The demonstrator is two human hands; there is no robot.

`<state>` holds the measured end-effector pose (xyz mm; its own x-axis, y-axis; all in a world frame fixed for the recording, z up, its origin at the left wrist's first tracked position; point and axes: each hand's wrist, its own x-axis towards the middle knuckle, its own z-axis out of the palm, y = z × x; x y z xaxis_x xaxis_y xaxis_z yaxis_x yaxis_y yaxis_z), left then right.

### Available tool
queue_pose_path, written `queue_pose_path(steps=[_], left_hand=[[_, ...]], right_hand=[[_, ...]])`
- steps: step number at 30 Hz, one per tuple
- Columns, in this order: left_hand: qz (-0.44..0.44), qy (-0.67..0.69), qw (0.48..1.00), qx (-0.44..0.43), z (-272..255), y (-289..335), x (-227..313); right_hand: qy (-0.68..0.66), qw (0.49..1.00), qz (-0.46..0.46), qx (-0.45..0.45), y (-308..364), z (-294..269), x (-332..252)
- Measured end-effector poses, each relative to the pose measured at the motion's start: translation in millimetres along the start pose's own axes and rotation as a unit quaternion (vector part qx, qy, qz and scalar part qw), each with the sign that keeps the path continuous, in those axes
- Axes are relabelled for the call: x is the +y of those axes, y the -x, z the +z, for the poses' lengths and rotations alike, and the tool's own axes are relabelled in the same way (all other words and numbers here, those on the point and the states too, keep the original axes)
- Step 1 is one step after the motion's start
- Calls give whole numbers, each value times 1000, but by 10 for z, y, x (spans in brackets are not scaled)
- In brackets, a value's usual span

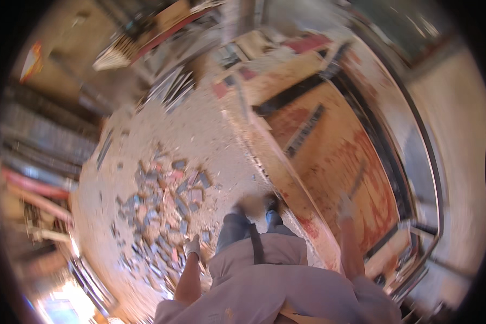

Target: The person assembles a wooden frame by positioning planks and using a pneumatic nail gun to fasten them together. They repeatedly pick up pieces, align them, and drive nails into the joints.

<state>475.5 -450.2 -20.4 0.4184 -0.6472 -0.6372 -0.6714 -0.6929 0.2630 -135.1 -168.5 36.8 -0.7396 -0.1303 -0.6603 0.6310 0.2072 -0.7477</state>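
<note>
The picture is blurred by motion. My left hand (193,247), in a pale glove, hangs at my side above a dusty floor strewn with broken tile pieces (164,208). It holds nothing that I can make out. My right hand (344,208), also gloved, hangs beside a big wooden board (329,151) stained red that lies flat to my right. Whether its fingers are closed is lost in the blur. Below me are my jeans and shoes (256,208), one foot forward.
Stacked boards and planks (146,43) lie at the far side of the dusty floor. Metal bars and timber (32,178) line the left. A dark metal frame (410,162) edges the wooden board on the right.
</note>
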Motion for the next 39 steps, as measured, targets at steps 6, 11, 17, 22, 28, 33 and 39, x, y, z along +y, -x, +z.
queue_pose_path(steps=[6, 11, 17, 22, 28, 33, 39], left_hand=[[-68, -93, 992, 49, -320, 344, -89], [-95, -22, 994, -38, 110, -83, 690], [-5, 88, 994, -61, -108, -1180, 2177], [-8, 175, 982, -68, -367, -2137, 2907], [-44, 236, 970, -28, -621, -2957, 3874], [-124, 236, 964, -25, -773, -3121, 4530], [-167, 171, 971, 9, -1228, -2966, 5832]], right_hand=[[217, 936, 86, 263, 248, -1279, 369], [755, 648, 67, 78, 209, -1380, 881], [622, 781, 22, -57, 533, 1732, 625], [591, 772, -169, -162, 235, 3937, -345], [475, 822, -279, -147, -646, 7037, -1744], [521, 714, -451, -125, -2231, 9551, -3202], [528, 591, -609, -41, -4255, 12524, -4787]])
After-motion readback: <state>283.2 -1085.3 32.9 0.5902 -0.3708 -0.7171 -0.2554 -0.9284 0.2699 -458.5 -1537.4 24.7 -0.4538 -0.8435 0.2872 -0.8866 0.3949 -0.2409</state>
